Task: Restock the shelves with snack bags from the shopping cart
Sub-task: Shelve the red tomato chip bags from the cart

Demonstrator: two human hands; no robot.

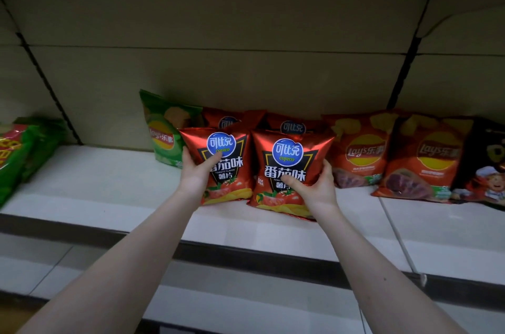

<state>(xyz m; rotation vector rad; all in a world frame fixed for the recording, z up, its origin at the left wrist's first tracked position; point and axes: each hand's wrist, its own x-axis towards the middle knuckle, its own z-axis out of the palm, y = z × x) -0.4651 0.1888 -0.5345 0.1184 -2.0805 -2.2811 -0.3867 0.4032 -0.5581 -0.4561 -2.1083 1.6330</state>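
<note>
L hand (195,175) gripped the left-side shiny red foil tomato-crisp bag (235,189) by its left edge, thumb across the front & fingers curled behind. R hand (317,186) likewise clamped the right-side red foil tomato-crisp bag (289,150) at its right edge, thumb on the print. Both bags stood upright, touching side by side, on the white shelf board (109,178) approx. mid-shelf, w/ more red foil bags (292,126) just behind, a green Lay's crisp bag (164,131) leaning at their left & orange-red Lay's bags (360,150) at the right.
</note>
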